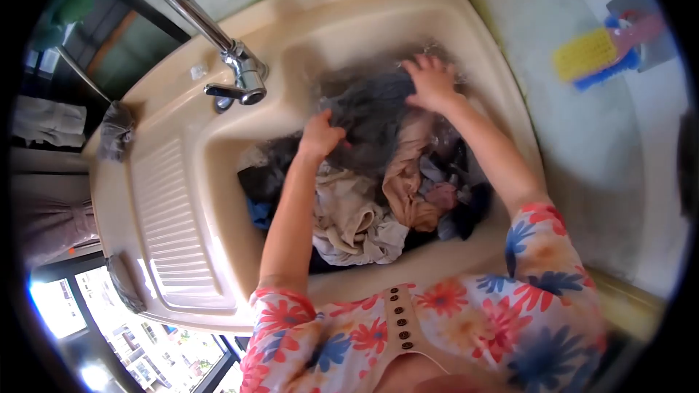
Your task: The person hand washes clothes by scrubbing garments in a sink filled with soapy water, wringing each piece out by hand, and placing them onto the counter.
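Observation:
Both of my hands are in a beige sink filled with wet clothes and murky water. A dark grey garment lies at the far side, partly under water. My left hand is closed on its left edge, thumb pointing right. My right hand rests at its upper right edge, fingers spread at the water. Nearer to me lie a cream garment and a peach cloth. Several small dark and grey pieces are heaped to the right.
A chrome faucet stands at the sink's upper left. Left of the basin is a ribbed washboard. Grey cloths hang over the left rim. Brushes with yellow and blue bristles hang on the right wall.

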Demonstrator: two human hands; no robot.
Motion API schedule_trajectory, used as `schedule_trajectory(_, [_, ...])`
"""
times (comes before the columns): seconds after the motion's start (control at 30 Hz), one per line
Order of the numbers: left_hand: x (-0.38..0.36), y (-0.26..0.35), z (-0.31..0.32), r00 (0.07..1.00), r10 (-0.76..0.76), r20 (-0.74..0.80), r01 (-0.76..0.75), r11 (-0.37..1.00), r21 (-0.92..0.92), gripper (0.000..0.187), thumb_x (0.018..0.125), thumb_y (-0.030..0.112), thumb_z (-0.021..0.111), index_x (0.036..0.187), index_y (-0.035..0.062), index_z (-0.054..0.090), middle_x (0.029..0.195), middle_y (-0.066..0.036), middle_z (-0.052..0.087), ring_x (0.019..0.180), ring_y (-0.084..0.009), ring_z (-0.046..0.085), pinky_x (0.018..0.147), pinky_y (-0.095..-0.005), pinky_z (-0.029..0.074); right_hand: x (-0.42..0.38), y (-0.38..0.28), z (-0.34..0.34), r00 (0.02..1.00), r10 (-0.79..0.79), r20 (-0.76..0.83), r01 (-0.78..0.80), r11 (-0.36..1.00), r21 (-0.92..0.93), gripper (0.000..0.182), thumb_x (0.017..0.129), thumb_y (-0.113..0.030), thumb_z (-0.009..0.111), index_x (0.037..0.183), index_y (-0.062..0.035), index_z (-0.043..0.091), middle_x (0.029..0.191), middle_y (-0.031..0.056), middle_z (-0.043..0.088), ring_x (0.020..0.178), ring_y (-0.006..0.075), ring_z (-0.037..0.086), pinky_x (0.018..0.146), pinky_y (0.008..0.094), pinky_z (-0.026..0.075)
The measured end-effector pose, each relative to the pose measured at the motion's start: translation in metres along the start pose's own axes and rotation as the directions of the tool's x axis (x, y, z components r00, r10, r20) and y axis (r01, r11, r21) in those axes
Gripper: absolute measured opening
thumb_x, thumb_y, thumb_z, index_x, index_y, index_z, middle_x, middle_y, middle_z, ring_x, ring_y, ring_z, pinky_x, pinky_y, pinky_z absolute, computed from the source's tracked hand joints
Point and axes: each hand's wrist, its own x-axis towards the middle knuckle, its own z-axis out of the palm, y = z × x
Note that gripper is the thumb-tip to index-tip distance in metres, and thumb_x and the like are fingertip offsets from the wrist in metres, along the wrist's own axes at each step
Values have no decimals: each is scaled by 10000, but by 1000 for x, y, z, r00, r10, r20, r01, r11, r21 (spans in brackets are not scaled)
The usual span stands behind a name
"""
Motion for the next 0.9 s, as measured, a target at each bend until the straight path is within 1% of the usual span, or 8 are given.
schedule_trajectory(0.1, [-2, 35, -4, 972, 184, 149, -225, 913, 340, 349, 616, 27, 566, 962, -19, 579, 681, -120, 610, 566, -186, 598, 552, -290, 484, -14, -47, -7, 858, -509, -67, 474, 736, 483, 893, 583, -348, 775, 1319, -192, 294, 1368, 124, 294, 1294, 330, 208, 939, 611, 218])
schedule_trajectory(0.2, [-34, 97, -11, 963, 192, 190, -246, 915, 319, 426, 597, 98, 590, 1015, 17, 588, 679, -126, 625, 583, -196, 608, 582, -299, 485, -15, -66, 0, 918, -397, -1, 226, 521, 823, 749, 591, -264, 746, 1237, -105, 401, 1060, 177, 573, 1007, 301, 550, 832, 401, 436])
schedule_trajectory(0.43, [29, -17, 26, 874, 458, -163, -208, 654, 727, 405, 647, 163, 622, 1042, 76, 597, 948, -173, 605, 941, -306, 563, 828, -397, 442, 18, -11, 77, 948, 316, -43, -262, 848, 461, 344, 720, -139, 569, 1043, -54, 488, 941, 209, 599, 874, 363, 586, 740, 428, 476])
schedule_trajectory(0.57, [34, -20, 37, 995, 78, -68, -3, 680, 733, 442, 689, 170, 628, 1119, 93, 558, 1042, -152, 584, 1002, -310, 533, 873, -390, 419, -10, 11, 110, 997, -56, 49, 39, 953, 301, 334, 782, -101, 420, 1102, -98, 516, 946, 204, 604, 875, 346, 597, 743, 447, 477])
schedule_trajectory(0.63, [40, -36, 14, 993, 38, -115, -48, 995, -89, 433, 726, 202, 628, 1129, 70, 542, 993, -140, 597, 925, -284, 570, 820, -410, 449, 3, 13, 86, 876, 175, 450, -416, 747, 518, 312, 752, -128, 462, 1047, -105, 563, 937, 170, 616, 865, 314, 607, 725, 445, 482])
schedule_trajectory(0.7, [37, -27, 10, 999, -26, -43, -19, 602, -798, 413, 794, 296, 608, 1129, 60, 558, 1011, -70, 595, 957, -207, 539, 843, -346, 431, 3, -5, 69, 915, 119, 385, -311, 816, 487, 269, 729, -141, 517, 989, -115, 581, 937, 143, 616, 863, 296, 602, 728, 440, 480])
schedule_trajectory(0.8, [16, 2, 30, 985, -172, 23, 104, 475, -874, 452, 815, 356, 598, 1140, 47, 538, 1058, -80, 580, 951, -205, 535, 838, -343, 431, -53, -81, 4, 884, -447, -140, 458, 761, 459, 211, 636, -132, 594, 840, -116, 545, 733, 83, 565, 729, 257, 573, 675, 385, 405])
schedule_trajectory(0.9, [52, -55, 36, 944, 236, 230, 197, 153, -968, 490, 824, 383, 576, 1159, 34, 496, 1113, -88, 547, 959, -206, 526, 832, -335, 431, -78, -134, -5, 689, -462, -558, 724, 453, 520, 239, 598, -119, 593, 832, -102, 550, 699, 47, 531, 699, 234, 547, 705, 374, 354])
